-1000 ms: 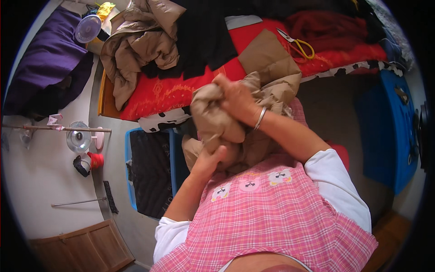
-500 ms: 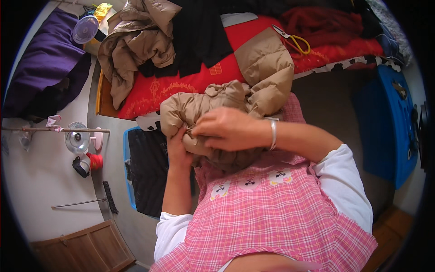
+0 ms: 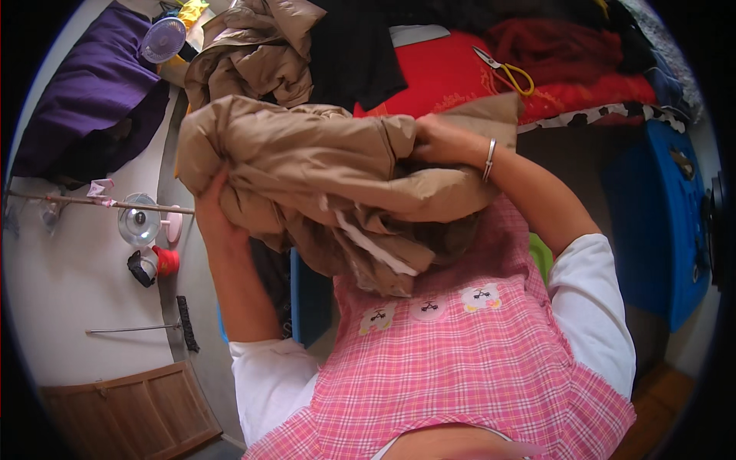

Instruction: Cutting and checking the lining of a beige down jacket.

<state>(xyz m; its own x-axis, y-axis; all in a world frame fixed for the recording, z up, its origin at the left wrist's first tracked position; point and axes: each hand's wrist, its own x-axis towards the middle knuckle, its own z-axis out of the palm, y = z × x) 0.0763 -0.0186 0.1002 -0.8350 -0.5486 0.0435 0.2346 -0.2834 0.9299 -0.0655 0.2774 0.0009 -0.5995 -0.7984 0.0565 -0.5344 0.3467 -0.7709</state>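
Observation:
A tan padded jacket [image 3: 307, 165] is spread between my two hands, above my lap and the pink checked apron [image 3: 437, 360]. My left hand [image 3: 218, 211] grips its left side, with the fingers partly hidden in the folds. At the jacket's right side my right hand [image 3: 445, 142] is closed on the fabric, its fingertips hidden by cloth. A white strip [image 3: 376, 245] shows among the lower folds. Part of the tan cloth reaches over the edge of the red bed cover beyond my right hand.
On the red cover [image 3: 437, 73] lie yellow-handled scissors [image 3: 502, 69], black cloth [image 3: 356, 61] and another tan padded garment [image 3: 257, 61]. A blue table [image 3: 675, 230] stands at the right. A blue bin [image 3: 307, 295] with dark cloth is by my left arm.
My hands have moved apart, the left one leftward and the right one up and to the right. The bunched jacket has opened out wide between them.

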